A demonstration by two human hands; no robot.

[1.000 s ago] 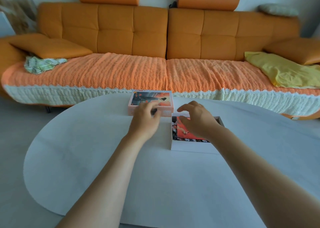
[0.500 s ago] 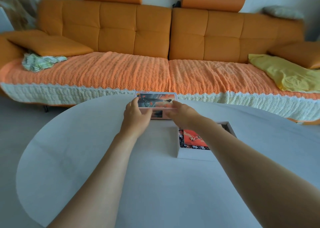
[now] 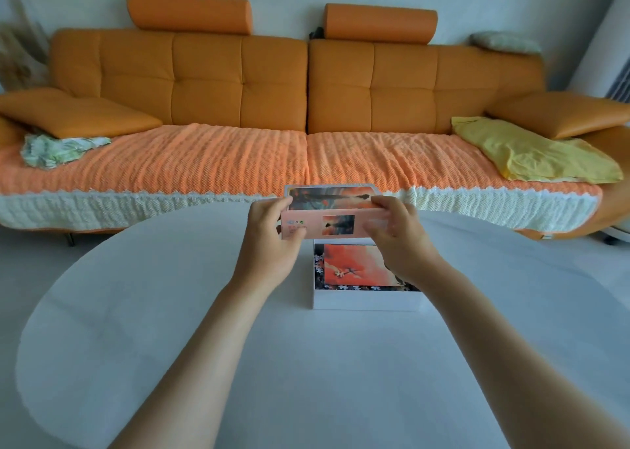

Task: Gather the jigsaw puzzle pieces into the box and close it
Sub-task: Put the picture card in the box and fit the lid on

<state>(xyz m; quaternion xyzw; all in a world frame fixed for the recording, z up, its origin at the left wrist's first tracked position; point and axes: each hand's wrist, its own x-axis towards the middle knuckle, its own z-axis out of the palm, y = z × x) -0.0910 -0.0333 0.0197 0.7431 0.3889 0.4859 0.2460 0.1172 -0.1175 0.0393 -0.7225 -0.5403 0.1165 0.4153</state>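
Observation:
The pink box lid (image 3: 332, 217) with a sunset picture on top hangs in the air above the table, tilted towards me. My left hand (image 3: 269, 244) grips its left end and my right hand (image 3: 397, 240) grips its right end. Just below and in front of the lid sits the open white box (image 3: 364, 300). Inside it lie an orange picture sheet (image 3: 356, 264) and loose jigsaw pieces (image 3: 318, 268) along the left and front walls. My right wrist hides the box's right part.
The white oval table (image 3: 170, 329) carries only the box. Behind it stands a long orange sofa (image 3: 238, 84) with a knitted cover, a patterned cloth (image 3: 58, 148) at the left and a yellow cloth (image 3: 531, 152) at the right.
Both hands took hold of the lid on the table behind the box and lifted it. It now hangs above the far edge of the open box.

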